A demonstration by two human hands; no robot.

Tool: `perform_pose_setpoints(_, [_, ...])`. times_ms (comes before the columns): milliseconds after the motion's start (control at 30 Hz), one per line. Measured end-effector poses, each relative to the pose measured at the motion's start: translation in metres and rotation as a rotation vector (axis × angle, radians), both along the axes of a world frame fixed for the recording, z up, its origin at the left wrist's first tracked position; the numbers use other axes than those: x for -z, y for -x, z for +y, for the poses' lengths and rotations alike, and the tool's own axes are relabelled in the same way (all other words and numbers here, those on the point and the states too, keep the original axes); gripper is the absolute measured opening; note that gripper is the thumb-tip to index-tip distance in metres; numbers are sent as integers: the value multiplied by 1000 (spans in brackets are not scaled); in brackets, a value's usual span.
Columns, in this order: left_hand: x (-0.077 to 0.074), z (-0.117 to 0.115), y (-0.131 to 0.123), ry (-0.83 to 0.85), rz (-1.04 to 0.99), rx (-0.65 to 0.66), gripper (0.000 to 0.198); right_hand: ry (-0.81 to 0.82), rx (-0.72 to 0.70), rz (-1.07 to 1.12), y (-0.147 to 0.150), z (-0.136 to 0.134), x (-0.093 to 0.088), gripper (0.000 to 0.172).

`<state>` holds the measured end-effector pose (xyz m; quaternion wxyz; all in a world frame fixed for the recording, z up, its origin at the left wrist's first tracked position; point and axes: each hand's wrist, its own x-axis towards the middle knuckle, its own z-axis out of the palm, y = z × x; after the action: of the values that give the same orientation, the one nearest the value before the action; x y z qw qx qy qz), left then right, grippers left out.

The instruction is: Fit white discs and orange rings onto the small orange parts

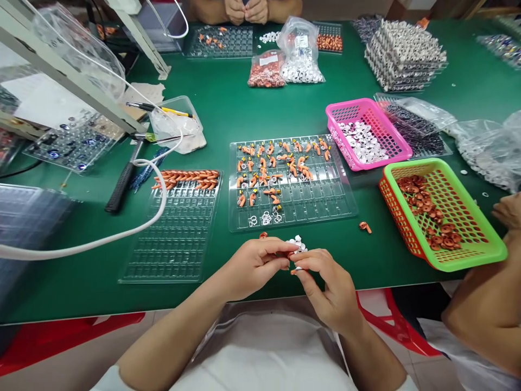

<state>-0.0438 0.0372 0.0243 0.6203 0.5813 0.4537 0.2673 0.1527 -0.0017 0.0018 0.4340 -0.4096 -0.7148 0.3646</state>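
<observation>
My left hand is closed in a pinch at the table's near edge, with a bit of a small orange plastic part showing at its fingertips. Facing it, my right hand pinches a small white-and-orange piece between thumb and finger. The fingers hide most of both pieces. Just beyond the fingertips lies a small heap of white caps. An orange part rests behind my left hand. Farther back, a clear compartment tray holds rows of orange hook-shaped parts and several white rings.
Right of the tray are a pink basket of white caps and a green basket of copper-coloured parts. A loose orange part lies between. At left are another clear tray, a hammer and a white cable. A co-worker's arm is at right.
</observation>
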Motion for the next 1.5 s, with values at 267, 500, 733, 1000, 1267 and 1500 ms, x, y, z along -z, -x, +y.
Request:
perform_pose_setpoints(267, [3, -8, -5, -56, 49, -56, 20, 246, -8, 51, -5, 1, -3, 18])
perform_pose_setpoints(500, [8, -16, -15, -155, -23, -241, 15, 360, 62, 142, -1, 6, 0, 11])
perform_pose_setpoints(733, [9, -17, -16, -289, -2, -203, 16, 498, 86, 260, 0, 8, 7, 8])
perform_pose_setpoints(1000, [10, -17, -14, -288, -14, -189, 15, 440, 82, 253, 2, 9, 7, 11])
perform_pose_setpoints(1267, [17, -18, -11, -327, 11, -160, 20, 498, 32, 220, -1, 12, 4, 15])
perform_pose_setpoints(1500, [19, -19, -12, -446, 41, -141, 24, 535, 21, 195, -2, 14, 0, 18])
